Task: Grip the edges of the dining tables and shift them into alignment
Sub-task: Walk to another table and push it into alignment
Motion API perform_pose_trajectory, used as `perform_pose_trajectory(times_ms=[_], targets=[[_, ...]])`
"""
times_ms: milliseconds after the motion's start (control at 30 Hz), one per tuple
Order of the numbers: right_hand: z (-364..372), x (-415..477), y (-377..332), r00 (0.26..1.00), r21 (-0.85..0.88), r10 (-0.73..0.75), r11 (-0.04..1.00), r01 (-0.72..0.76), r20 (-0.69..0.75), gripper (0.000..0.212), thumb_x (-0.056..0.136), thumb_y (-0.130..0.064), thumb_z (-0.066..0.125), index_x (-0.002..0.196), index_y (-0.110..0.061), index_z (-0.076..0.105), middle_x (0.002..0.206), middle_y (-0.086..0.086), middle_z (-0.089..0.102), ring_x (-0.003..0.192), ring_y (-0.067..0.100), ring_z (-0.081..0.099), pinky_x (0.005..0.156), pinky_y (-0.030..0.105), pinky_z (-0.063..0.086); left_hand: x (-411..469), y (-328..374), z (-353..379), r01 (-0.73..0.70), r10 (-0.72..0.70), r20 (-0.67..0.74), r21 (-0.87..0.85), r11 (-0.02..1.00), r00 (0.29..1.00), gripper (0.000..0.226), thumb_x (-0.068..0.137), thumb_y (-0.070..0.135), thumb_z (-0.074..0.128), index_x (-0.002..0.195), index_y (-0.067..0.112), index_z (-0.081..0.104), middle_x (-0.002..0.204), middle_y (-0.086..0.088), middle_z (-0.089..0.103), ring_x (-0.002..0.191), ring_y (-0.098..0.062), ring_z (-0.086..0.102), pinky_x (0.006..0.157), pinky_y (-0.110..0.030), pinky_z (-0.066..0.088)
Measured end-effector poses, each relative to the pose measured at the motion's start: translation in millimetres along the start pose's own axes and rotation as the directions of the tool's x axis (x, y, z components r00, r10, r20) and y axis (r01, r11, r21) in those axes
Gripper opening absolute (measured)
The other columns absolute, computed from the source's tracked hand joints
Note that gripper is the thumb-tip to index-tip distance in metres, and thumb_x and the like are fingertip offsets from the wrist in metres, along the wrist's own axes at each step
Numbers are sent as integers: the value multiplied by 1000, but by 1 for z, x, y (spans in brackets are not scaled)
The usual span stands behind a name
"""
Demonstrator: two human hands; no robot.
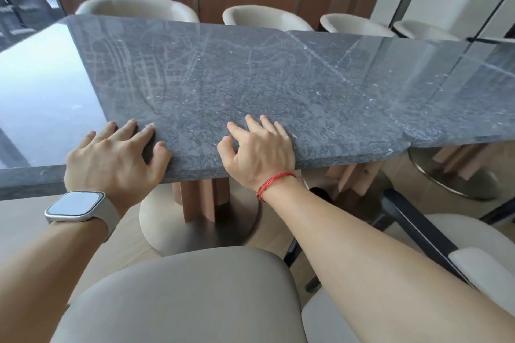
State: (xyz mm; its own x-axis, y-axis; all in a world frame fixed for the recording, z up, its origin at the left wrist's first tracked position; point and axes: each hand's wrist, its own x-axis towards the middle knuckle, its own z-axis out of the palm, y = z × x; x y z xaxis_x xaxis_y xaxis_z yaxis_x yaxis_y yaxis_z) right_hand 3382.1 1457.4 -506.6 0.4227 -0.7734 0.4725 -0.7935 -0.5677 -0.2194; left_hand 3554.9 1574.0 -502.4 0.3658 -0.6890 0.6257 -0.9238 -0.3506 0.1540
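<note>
The middle marble desk [250, 86] lies skewed between the left desk [41, 92] and the right desk [459, 92], and its near edge is out of line with both.

Both hands are open, with no curled grip under the slab. The left hand [114, 159] is spread over the near left corner, and the right hand [259, 153] lies flat on top with its palm at the edge.

On polished stone, flat palms will likely slip when the push comes. The left fingers sit at the seam with the left desk, so a sideways shift could pinch them between the slabs. Stone striking stone at either seam could chip a corner.

The top stands on a single fluted pedestal [200, 203], so a push high at the rim may rock it rather than slide it.

The beige chair [178, 295] stands between the person and the desk, forcing a long reach with poor leverage.
</note>
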Motion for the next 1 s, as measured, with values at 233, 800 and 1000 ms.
perform_pose_trajectory(times_ms=[233, 800, 1000], targets=[[2, 4, 1, 999, -4, -29, 1000, 29, -35, 54, 85, -44, 36, 113, -23, 78, 122, 20, 71, 120, 44, 62, 105, 56, 45, 4, -1, 3, -7, 7, 0, -2, 1000, 1000, 50, 92, 41, 39, 109, 11, 76, 91, -12, 70, 95, -39, 67, 76, -48, 51], [16, 20, 5, 994, -17, -70, 998, 68, -90, 53, 85, -43, 38, 113, -23, 78, 121, 19, 72, 118, 44, 63, 103, 55, 48, 17, -10, 19, -29, 29, 11, 55, 998, 1000, 54, 94, 45, 33, 109, 15, 75, 89, -6, 70, 95, -36, 64, 71, -41, 45], [18, 19, 8, 991, 15, -57, 998, 60, -123, 51, 86, -44, 40, 113, -23, 77, 123, 17, 71, 119, 41, 62, 102, 54, 47, 16, -11, 19, -24, 23, 29, 56, 998, 999, 54, 94, 46, 33, 111, 15, 74, 99, -7, 72, 101, -36, 64, 79, -45, 48]])
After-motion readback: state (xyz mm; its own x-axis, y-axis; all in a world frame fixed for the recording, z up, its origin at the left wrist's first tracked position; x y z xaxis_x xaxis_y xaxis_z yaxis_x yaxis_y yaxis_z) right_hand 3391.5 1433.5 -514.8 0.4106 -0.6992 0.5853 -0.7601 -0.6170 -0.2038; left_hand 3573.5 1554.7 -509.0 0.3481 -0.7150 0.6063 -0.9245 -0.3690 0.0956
